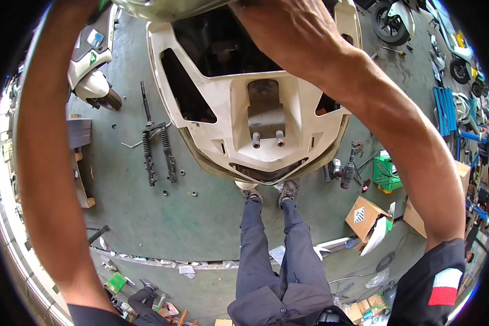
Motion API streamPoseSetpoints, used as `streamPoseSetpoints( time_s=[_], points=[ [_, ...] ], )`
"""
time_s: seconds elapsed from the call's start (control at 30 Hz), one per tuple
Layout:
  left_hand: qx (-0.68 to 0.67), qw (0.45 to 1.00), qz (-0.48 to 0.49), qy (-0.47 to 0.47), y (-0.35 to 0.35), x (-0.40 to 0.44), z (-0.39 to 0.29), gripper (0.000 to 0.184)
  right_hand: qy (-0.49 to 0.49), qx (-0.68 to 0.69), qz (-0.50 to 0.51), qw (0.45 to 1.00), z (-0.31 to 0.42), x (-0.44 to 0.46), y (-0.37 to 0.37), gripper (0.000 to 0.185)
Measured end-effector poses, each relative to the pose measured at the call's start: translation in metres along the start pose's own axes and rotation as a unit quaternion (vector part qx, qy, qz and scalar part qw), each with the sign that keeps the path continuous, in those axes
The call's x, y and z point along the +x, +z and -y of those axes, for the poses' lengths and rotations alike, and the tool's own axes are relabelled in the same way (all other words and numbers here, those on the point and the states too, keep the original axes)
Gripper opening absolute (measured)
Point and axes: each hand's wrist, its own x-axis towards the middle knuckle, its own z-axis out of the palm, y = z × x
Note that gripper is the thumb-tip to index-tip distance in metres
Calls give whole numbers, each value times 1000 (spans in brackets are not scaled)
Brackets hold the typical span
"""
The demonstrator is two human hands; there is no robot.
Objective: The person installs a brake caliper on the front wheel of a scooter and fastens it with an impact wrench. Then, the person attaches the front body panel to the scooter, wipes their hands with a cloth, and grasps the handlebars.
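Observation:
Both my arms reach up past the top edge. The back of my right hand [285, 22] shows over the upper part of a cream-white scooter body [201, 142], but its fingers are cut off by the frame. My left forearm [51, 119] rises along the left side, and its hand is out of view. Between the arms, at the top, a pale rounded panel [171, 7] is partly visible; I cannot tell whether either hand touches it. The body has dark openings and a central recess with a dark metal plate [266, 111] and two short metal studs [268, 139].
Fork legs with springs [158, 152] lie on the green floor left of the scooter. Right of it are a power tool [349, 171], a green crate [386, 173] and a cardboard box [367, 217]. Other scooters [92, 87] stand around. Another person's leg [141, 304] shows at lower left.

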Motion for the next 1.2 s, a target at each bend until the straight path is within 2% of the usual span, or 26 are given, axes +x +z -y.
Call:
streamPoseSetpoints(
  time_s=[0.1, 0.17, 0.23, 0.27, 0.3, 0.33, 0.4, 0.43, 0.47, 0.5, 0.53, 0.63, 0.67, 0.77, 0.8, 0.9, 0.93, 1.0, 1.03, 1.1, 1.17, 1.2],
  points=[
    [-70, 970, -201, -120, -16, -52, -6, 26, -71, -101, -8, 992, -7, -11, 3, 33],
    [-135, 898, -314, -277, -18, -102, -12, 25, -30, -45, 11, 998, -6, -7, 2, 32],
    [-218, 807, -314, -449, -6, -145, -20, 24, 15, -5, 58, 998, -3, -4, -1, 32],
    [-253, 778, -251, -517, 2, -158, -25, 23, 28, 10, 68, 997, -1, -4, -4, 32],
    [-259, 793, -153, -530, 10, -166, -27, 28, -1, -26, 59, 998, -3, -7, -2, 32],
    [-313, 788, -82, -524, 21, -167, -29, 30, -29, -64, 48, 996, -5, -12, 0, 33],
    [-365, 787, -66, -494, 41, -161, -22, 29, -84, -149, -5, 985, -5, -20, 3, 39],
    [-400, 775, -69, -484, 47, -157, -16, 29, -69, -132, -2, 989, -2, -19, 4, 40],
    [-294, 860, -102, -404, 48, -150, -17, 29, -53, -113, 0, 992, 0, -19, 5, 41],
    [-181, 922, -130, -316, 49, -140, -21, 29, -35, -94, 3, 995, 1, -20, 6, 43],
    [-66, 961, -151, -220, 51, -136, -22, 30, -48, -29, -52, 997, -6, -21, 18, 44],
    [118, 990, -17, -82, 53, -150, 0, 24, -7, -32, -44, 998, -4, -25, 25, 44],
    [130, 989, -66, 10, 61, -152, 19, 26, 9, -43, -36, 998, 0, -23, 24, 43],
    [-34, 999, 20, -25, 60, -139, 43, 24, 45, -69, -21, 996, 10, -21, 20, 40],
    [-25, 999, 10, 25, 67, -134, 58, 22, 41, -69, -29, 996, 9, -20, 22, 39],
    [87, 987, 87, 104, 57, -130, 81, 21, 35, -41, -18, 998, 12, -11, 21, 34],
    [85, 987, 72, 119, 58, -126, 82, 22, 30, -78, 2, 997, 18, -11, 16, 35],
    [71, 990, 34, 118, 64, -126, 83, 22, -31, -128, -20, 991, 5, -13, 23, 32],
    [65, 991, 13, 119, 64, -124, 83, 22, 44, -133, 37, 989, -5, -16, 25, 24],
    [61, 993, 74, 62, 62, -123, 81, 23, 95, -91, 68, 989, -10, -17, 23, 23],
    [56, 987, 150, -6, 59, -121, 76, 23, 70, -88, 80, 990, -6, -15, 19, 23],
    [17, 997, 40, 68, 57, -121, 71, 21, 60, -88, 83, 991, -4, -14, 15, 23]
  ],
)
